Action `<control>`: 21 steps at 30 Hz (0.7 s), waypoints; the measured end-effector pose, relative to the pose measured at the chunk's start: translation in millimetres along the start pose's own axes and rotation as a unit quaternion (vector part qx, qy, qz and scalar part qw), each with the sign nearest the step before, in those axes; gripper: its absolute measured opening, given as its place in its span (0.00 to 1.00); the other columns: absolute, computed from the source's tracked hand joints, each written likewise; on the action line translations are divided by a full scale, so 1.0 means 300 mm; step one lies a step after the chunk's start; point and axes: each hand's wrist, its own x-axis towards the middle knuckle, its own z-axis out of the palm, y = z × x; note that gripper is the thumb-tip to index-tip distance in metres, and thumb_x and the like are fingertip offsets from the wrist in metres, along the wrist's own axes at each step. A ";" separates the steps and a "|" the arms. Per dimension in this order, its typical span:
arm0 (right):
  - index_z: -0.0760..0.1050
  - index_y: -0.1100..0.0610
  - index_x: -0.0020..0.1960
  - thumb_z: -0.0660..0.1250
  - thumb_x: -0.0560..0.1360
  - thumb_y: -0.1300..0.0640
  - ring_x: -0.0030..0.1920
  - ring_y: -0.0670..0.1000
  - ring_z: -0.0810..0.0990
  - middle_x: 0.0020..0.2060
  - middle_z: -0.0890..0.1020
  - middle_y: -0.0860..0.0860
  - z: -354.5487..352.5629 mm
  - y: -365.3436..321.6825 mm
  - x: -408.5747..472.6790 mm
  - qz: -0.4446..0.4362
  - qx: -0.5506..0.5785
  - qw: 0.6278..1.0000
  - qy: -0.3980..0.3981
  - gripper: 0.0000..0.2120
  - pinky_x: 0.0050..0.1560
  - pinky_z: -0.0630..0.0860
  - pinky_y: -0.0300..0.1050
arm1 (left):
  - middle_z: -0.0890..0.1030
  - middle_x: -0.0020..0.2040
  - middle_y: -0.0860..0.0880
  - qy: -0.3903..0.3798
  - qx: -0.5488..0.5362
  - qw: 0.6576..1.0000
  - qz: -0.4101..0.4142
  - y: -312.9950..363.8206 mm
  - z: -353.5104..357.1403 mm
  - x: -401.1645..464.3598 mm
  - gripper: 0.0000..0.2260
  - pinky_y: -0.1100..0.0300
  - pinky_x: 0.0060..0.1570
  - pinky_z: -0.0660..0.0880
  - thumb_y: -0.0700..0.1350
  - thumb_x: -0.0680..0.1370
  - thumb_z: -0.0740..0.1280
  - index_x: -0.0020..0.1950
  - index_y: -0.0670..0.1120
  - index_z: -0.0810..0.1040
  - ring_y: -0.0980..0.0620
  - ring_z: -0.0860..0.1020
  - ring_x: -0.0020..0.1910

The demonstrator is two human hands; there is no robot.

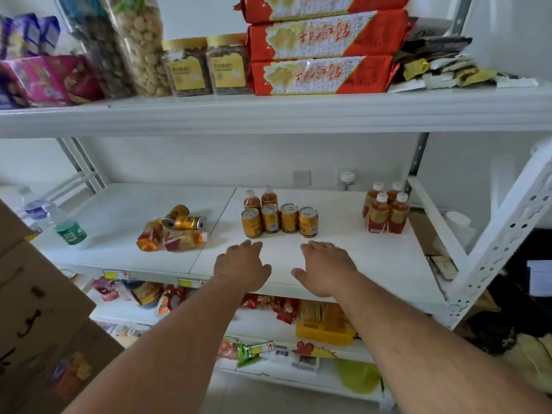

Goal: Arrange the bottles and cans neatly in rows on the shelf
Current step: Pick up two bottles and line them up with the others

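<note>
On the white middle shelf [125,204] several gold cans [279,220] stand upright in a row, with two small orange bottles [261,199] behind them. To the left lies a jumble of two tipped cans [183,220] and two fallen orange bottles [170,239]. At the right, several orange bottles [386,209] stand in a tight block. My left hand [242,265] and my right hand [324,268] hover flat over the shelf's front, just short of the can row, fingers straight and holding nothing.
Two water bottles [59,224] lie at the shelf's far left beside a cardboard box [35,309]. The upper shelf [268,112] carries red biscuit packs, jars and snack bags. Lower shelves hold snack packets. A perforated white upright [504,237] slants at the right.
</note>
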 end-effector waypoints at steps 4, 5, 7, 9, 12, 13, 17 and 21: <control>0.58 0.55 0.79 0.56 0.80 0.37 0.75 0.58 0.63 0.78 0.62 0.53 0.000 -0.151 0.041 0.017 0.005 1.000 -0.007 0.34 0.70 0.66 0.57 | 0.68 0.73 0.51 -0.008 -0.013 1.000 0.007 -0.155 -0.001 0.004 0.30 0.47 0.61 0.69 0.60 0.77 0.59 0.77 0.53 0.62 0.45 0.68 0.69; 0.58 0.55 0.79 0.56 0.80 0.37 0.75 0.58 0.63 0.78 0.63 0.53 0.000 -0.185 0.053 0.021 0.005 1.000 -0.007 0.34 0.69 0.66 0.57 | 0.68 0.73 0.51 -0.007 -0.018 1.000 0.008 -0.190 -0.003 0.008 0.29 0.47 0.60 0.69 0.60 0.77 0.59 0.76 0.53 0.63 0.45 0.68 0.69; 0.58 0.55 0.79 0.55 0.80 0.36 0.74 0.59 0.64 0.78 0.63 0.54 -0.003 -0.247 0.078 0.025 0.005 1.000 -0.006 0.34 0.68 0.66 0.58 | 0.69 0.72 0.51 -0.006 -0.027 1.000 0.010 -0.254 -0.005 0.016 0.28 0.47 0.59 0.70 0.60 0.76 0.60 0.75 0.53 0.64 0.45 0.69 0.68; 0.58 0.55 0.79 0.55 0.80 0.36 0.74 0.59 0.64 0.78 0.63 0.54 -0.008 -0.300 0.101 0.026 0.005 1.000 -0.006 0.34 0.68 0.67 0.58 | 0.69 0.73 0.51 -0.008 -0.035 0.999 0.012 -0.303 -0.004 0.024 0.29 0.46 0.60 0.70 0.60 0.76 0.60 0.76 0.53 0.64 0.45 0.69 0.68; 0.59 0.55 0.79 0.55 0.80 0.36 0.73 0.59 0.65 0.77 0.64 0.54 -0.017 -0.355 0.144 0.024 0.001 1.000 0.000 0.34 0.67 0.68 0.58 | 0.68 0.74 0.50 -0.003 -0.049 0.999 0.016 -0.354 -0.002 0.053 0.29 0.47 0.61 0.70 0.60 0.77 0.60 0.76 0.52 0.62 0.44 0.69 0.69; 0.59 0.55 0.79 0.55 0.80 0.36 0.73 0.59 0.65 0.77 0.64 0.54 -0.020 -0.367 0.161 0.023 0.000 1.000 0.001 0.34 0.66 0.68 0.58 | 0.67 0.75 0.50 -0.004 -0.054 0.998 0.017 -0.366 -0.002 0.070 0.30 0.47 0.62 0.70 0.60 0.77 0.60 0.77 0.52 0.62 0.45 0.68 0.70; 0.62 0.56 0.76 0.56 0.80 0.36 0.71 0.59 0.68 0.75 0.67 0.54 -0.023 -0.380 0.235 0.022 0.003 1.000 0.003 0.32 0.64 0.70 0.58 | 0.67 0.75 0.51 0.000 -0.062 0.998 0.023 -0.381 -0.006 0.148 0.30 0.47 0.63 0.72 0.60 0.77 0.60 0.77 0.52 0.61 0.45 0.68 0.70; 0.66 0.55 0.72 0.57 0.80 0.37 0.66 0.59 0.72 0.71 0.71 0.54 -0.028 -0.353 0.320 0.018 0.012 1.000 0.012 0.29 0.60 0.74 0.58 | 0.67 0.75 0.50 -0.001 -0.059 0.998 0.022 -0.372 -0.010 0.222 0.30 0.48 0.62 0.72 0.60 0.78 0.60 0.78 0.52 0.61 0.45 0.68 0.70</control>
